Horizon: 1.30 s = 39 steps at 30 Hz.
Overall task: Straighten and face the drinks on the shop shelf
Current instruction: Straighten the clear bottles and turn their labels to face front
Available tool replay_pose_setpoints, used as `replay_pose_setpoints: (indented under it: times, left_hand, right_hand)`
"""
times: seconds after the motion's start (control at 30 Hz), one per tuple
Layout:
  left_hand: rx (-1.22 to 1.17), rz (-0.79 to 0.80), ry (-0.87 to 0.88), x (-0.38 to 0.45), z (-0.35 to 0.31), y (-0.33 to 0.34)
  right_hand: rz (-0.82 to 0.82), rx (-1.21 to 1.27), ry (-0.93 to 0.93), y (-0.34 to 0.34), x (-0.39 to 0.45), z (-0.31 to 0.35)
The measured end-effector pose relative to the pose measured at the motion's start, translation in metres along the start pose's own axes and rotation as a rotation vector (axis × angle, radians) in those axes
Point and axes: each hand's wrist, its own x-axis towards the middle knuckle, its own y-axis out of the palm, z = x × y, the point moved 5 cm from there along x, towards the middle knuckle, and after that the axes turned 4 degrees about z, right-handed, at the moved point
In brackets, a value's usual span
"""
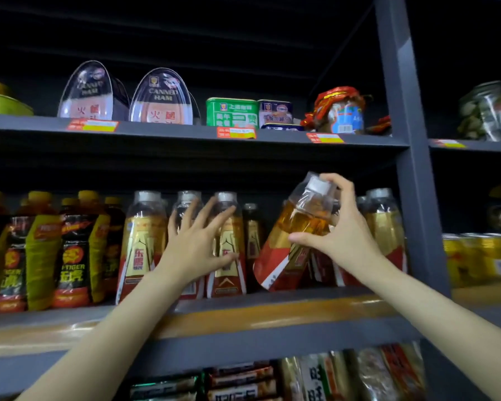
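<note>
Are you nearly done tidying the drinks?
Partway. The dark tiger bottles stand upright, labels forward. The right hand grips a tilted golden bottle, not yet upright. The left hand rests on the standing golden bottles. The dark bottle behind stays unfaced.

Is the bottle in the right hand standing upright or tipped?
Tipped. The bottle leans right, its cap off to the side of its base, while the right hand grips it. Its neighbours stand straight.

Amber bottles (139, 241) with red-gold labels; yellow-capped black bottles (73, 256).
</note>
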Motion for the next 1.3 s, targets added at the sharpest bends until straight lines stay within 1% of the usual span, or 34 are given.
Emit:
replay_pose_setpoints:
  times: [0.07,0.1,0.13,0.17,0.2,0.23,0.3,0.37,0.4,0.43,0.5,0.53,0.6,0.67,0.7,0.77,0.83,0.97,1.1,1.17,1.3]
  left_hand:
    - [0.011,0.058,-0.049,0.001,-0.004,-0.013]
    - [-0.028,0.015,-0.056,-0.001,-0.009,-0.025]
    - [-0.125,-0.072,-0.051,-0.006,-0.014,-0.039]
    - [-0.288,-0.156,-0.042,-0.014,-0.022,-0.053]
    - [-0.500,-0.199,-0.033,-0.025,-0.031,-0.065]
    - [-0.725,-0.166,-0.041,-0.038,-0.042,-0.071]
    - [-1.167,0.064,-0.122,-0.058,-0.064,-0.070]
    - [-1.570,0.308,-0.242,-0.072,-0.078,-0.060]
    - [-1.748,0.367,-0.289,-0.076,-0.082,-0.057]
    - [-1.884,0.370,-0.313,-0.077,-0.082,-0.056]
    - [-2.010,0.285,-0.329,-0.079,-0.079,-0.058]
    - [-2.027,0.224,-0.315,-0.080,-0.076,-0.059]
    - [-1.959,0.103,-0.260,-0.081,-0.065,-0.062]
    - [-1.853,0.042,-0.196,-0.083,-0.055,-0.069]
    - [-1.815,0.036,-0.167,-0.084,-0.052,-0.071]
    - [-1.781,0.045,-0.123,-0.087,-0.049,-0.073]
    - [-1.761,0.065,-0.114,-0.089,-0.045,-0.071]
    - [-1.788,0.063,-0.141,-0.089,-0.038,-0.070]
    - [-1.800,0.121,-0.124,-0.088,-0.035,-0.071]
    - [-1.769,0.149,-0.132,-0.088,-0.033,-0.069]
    - [-1.634,0.184,-0.123,-0.088,-0.034,-0.066]
  right_hand:
    - [-0.048,0.127,0.019,-0.015,-0.008,0.008]
    - [-0.085,0.202,0.035,-0.021,-0.012,0.011]
    - [-0.125,0.282,0.054,-0.025,-0.016,0.012]
    - [-0.163,0.360,0.074,-0.029,-0.020,0.013]
    - [-0.193,0.431,0.101,-0.033,-0.022,0.014]
    - [-0.213,0.504,0.129,-0.035,-0.024,0.016]
    - [-0.223,0.634,0.173,-0.036,-0.023,0.023]
    - [-0.205,0.694,0.183,-0.037,-0.020,0.032]
    - [-0.184,0.696,0.186,-0.036,-0.019,0.036]
    - [-0.155,0.680,0.200,-0.036,-0.018,0.037]
    - [-0.070,0.614,0.252,-0.033,-0.018,0.037]
    - [-0.021,0.587,0.286,-0.032,-0.019,0.035]
    - [0.057,0.620,0.371,-0.028,-0.024,0.030]
    - [0.080,0.757,0.451,-0.024,-0.030,0.023]
    - [0.060,0.826,0.468,-0.022,-0.032,0.020]
    - [-0.011,0.894,0.464,-0.022,-0.032,0.019]
    - [-0.044,0.891,0.447,-0.022,-0.029,0.022]
    - [-0.016,0.865,0.410,-0.019,-0.024,0.030]
    - [-0.018,0.817,0.376,-0.017,-0.024,0.033]
    - [-0.012,0.802,0.351,-0.018,-0.024,0.035]
    - [0.034,0.778,0.320,-0.019,-0.021,0.038]
